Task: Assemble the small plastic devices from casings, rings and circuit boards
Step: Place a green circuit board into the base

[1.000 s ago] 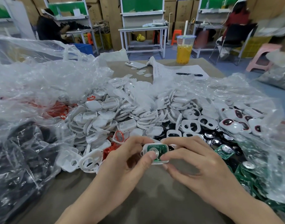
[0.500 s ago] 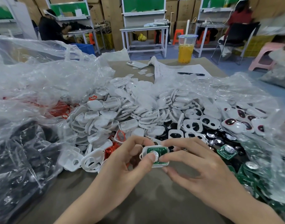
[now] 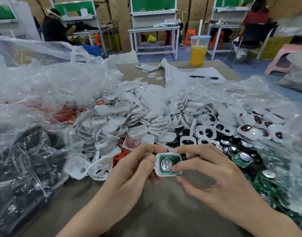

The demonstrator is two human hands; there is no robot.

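Left hand (image 3: 129, 170) and right hand (image 3: 213, 175) both pinch one white casing (image 3: 158, 165) above the surface (image 3: 157, 211); green circuit board (image 3: 169, 163) seated inside, right thumb on it.

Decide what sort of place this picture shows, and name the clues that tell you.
Most likely an assembly workshop or factory floor: a heap of white plastic casings, loose green circuit boards beside it, and cardboard boxes and workbenches behind.

Bare table (image 3: 146, 211) near; casing heap (image 3: 129, 120) beyond, bags (image 3: 27, 159) flanking.
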